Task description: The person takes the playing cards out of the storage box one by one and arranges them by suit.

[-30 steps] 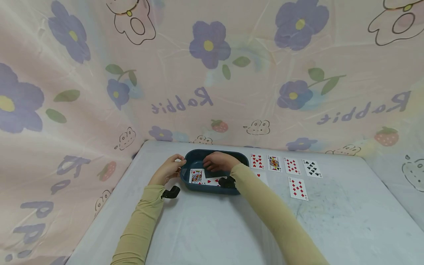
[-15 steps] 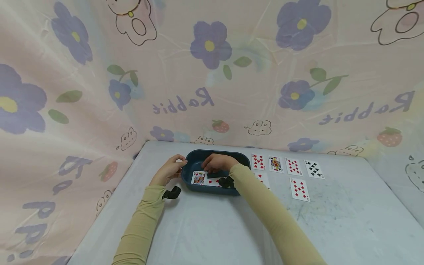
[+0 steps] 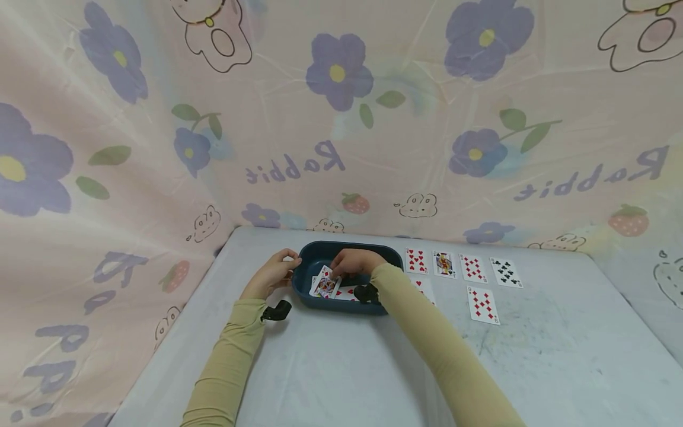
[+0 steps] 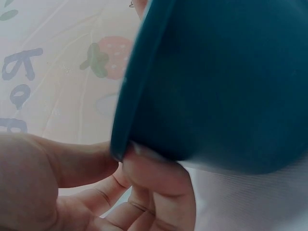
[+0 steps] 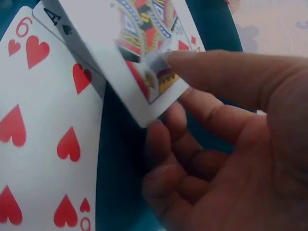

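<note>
My left hand (image 3: 271, 276) pinches the left rim of a dark blue oval tub (image 3: 341, 306); in the left wrist view its thumb and fingers close on the tub's rim (image 4: 126, 110). My right hand (image 3: 360, 262) reaches inside the tub. It pinches a face playing card (image 5: 144, 29) with red diamond marks between thumb and fingers, the card tilted up at an angle. Beneath that card, an ace of spades (image 5: 54, 18) shows only its corner. A six of hearts (image 5: 45, 120) lies in the tub beside it, partly covered by my right wrist in the head view.
Right of the tub lies a row of face-up cards, with a heart card (image 3: 416, 261), a face card (image 3: 444, 264), a diamond card (image 3: 473, 268) and a club card (image 3: 506, 272). Nearer lie another diamond card (image 3: 483, 305) and a half-hidden heart card (image 3: 423, 289). A patterned curtain (image 3: 341, 148) hangs behind.
The face card lay flat in the tub before; my right hand has taken hold of it and its edge is now raised and turned. The left hand stays on the rim.
</note>
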Demonstrator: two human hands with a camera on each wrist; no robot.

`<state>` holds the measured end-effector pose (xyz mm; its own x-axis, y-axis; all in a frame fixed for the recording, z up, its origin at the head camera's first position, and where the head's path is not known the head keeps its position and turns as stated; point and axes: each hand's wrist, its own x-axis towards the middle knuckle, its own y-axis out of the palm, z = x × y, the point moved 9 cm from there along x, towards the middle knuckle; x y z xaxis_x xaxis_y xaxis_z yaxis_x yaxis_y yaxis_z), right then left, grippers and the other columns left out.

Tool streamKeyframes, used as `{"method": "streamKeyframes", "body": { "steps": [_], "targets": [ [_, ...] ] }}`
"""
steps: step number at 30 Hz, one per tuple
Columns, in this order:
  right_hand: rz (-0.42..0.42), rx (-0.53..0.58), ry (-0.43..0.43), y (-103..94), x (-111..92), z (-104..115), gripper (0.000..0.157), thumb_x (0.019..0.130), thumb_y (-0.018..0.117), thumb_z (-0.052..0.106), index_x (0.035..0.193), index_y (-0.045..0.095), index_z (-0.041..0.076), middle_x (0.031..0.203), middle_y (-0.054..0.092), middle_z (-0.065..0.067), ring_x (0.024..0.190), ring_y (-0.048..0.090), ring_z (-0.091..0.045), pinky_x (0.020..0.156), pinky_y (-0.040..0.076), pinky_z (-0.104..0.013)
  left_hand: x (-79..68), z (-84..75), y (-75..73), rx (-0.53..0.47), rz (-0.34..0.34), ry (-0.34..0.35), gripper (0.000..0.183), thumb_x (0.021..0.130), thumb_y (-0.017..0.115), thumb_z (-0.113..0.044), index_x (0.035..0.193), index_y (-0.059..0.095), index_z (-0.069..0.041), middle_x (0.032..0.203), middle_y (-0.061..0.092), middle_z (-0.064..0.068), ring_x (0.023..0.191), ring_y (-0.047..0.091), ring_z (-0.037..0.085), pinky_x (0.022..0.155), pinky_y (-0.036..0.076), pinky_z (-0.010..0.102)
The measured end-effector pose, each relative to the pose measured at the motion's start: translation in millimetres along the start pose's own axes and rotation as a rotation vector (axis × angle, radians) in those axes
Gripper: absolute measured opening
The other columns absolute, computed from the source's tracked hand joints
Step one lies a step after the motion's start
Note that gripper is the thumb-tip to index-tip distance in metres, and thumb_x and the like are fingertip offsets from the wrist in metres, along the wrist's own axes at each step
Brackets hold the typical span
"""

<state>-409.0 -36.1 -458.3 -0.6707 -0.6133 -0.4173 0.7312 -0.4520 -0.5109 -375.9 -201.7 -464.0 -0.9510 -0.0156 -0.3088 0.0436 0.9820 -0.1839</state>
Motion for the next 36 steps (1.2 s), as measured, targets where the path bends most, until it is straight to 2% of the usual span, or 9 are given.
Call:
{"method": "streamKeyframes", "body": {
  "steps": [4, 10, 16, 21, 26, 32, 36],
  "targets": [
    [-0.016, 0.017, -0.014, -4.7, -3, -1, 0.010, 0.090, 0.066, 0.012, 0.097, 0.067, 0.005, 0.083, 0.058, -0.003, 0.074, 0.050, -0.020, 0.064, 0.040, -0.026, -0.7, -0.7, -0.1, 0.005, -0.001, 0.000, 0.014, 0.099, 0.053, -0.016, 0.109, 0.048, -0.008, 0.084, 0.048, 0.008, 0.064, 0.050, 0.016, 0.056, 0.044, 0.026],
    [-0.032, 0.029, -0.035, -16.5, -15, -1, 0.007, 0.091, 0.064, 0.012, 0.092, 0.063, 0.005, 0.082, 0.056, -0.003, 0.073, 0.048, -0.019, 0.067, 0.039, -0.028, -1.3, -0.7, 1.4, 0.002, 0.010, -0.004, 0.014, 0.100, 0.053, -0.017, 0.110, 0.048, -0.008, 0.082, 0.047, 0.006, 0.064, 0.049, 0.015, 0.056, 0.045, 0.026],
    [-0.124, 0.041, -0.053, -39.0, -28, -4, 0.010, 0.088, 0.067, 0.008, 0.091, 0.059, 0.004, 0.083, 0.056, -0.004, 0.070, 0.050, -0.016, 0.065, 0.044, -0.027, -1.1, 0.3, 1.8, -0.003, 0.021, 0.009, 0.014, 0.100, 0.053, -0.017, 0.109, 0.048, -0.008, 0.082, 0.049, 0.006, 0.063, 0.050, 0.015, 0.056, 0.045, 0.027],
    [-0.176, 0.069, -0.042, -50.4, -36, -8, 0.017, 0.085, 0.068, 0.003, 0.100, 0.060, -0.001, 0.079, 0.055, -0.005, 0.069, 0.053, -0.015, 0.064, 0.047, -0.026, -3.3, -1.6, 0.2, 0.042, 0.012, 0.018, 0.015, 0.100, 0.052, -0.018, 0.110, 0.047, -0.008, 0.088, 0.048, 0.010, 0.071, 0.051, 0.019, 0.059, 0.045, 0.028],
    [-0.215, 0.060, -0.014, -52.6, -39, -15, 0.023, 0.085, 0.068, 0.002, 0.107, 0.063, -0.001, 0.091, 0.062, -0.007, 0.074, 0.059, -0.016, 0.067, 0.051, -0.028, -5.4, -3.0, 0.3, 0.056, 0.004, 0.014, 0.015, 0.100, 0.052, -0.019, 0.110, 0.048, -0.008, 0.088, 0.048, 0.010, 0.069, 0.050, 0.018, 0.060, 0.045, 0.028],
    [-0.219, -0.014, 0.011, -48.4, -42, -17, 0.022, 0.087, 0.066, 0.003, 0.109, 0.063, 0.000, 0.098, 0.061, -0.009, 0.075, 0.057, -0.016, 0.069, 0.051, -0.028, -6.3, -1.9, 0.8, 0.060, 0.009, 0.004, 0.016, 0.100, 0.052, -0.019, 0.110, 0.048, -0.008, 0.087, 0.049, 0.009, 0.069, 0.051, 0.017, 0.059, 0.045, 0.028],
    [-0.248, 0.002, 0.026, -51.5, -44, -18, 0.029, 0.086, 0.067, -0.001, 0.114, 0.062, -0.002, 0.101, 0.061, -0.012, 0.074, 0.060, -0.016, 0.068, 0.053, -0.029, -4.9, -1.8, 0.1, 0.047, 0.007, 0.004, 0.015, 0.100, 0.052, -0.019, 0.110, 0.048, -0.008, 0.086, 0.049, 0.009, 0.067, 0.050, 0.017, 0.058, 0.044, 0.028]
  ]
}}
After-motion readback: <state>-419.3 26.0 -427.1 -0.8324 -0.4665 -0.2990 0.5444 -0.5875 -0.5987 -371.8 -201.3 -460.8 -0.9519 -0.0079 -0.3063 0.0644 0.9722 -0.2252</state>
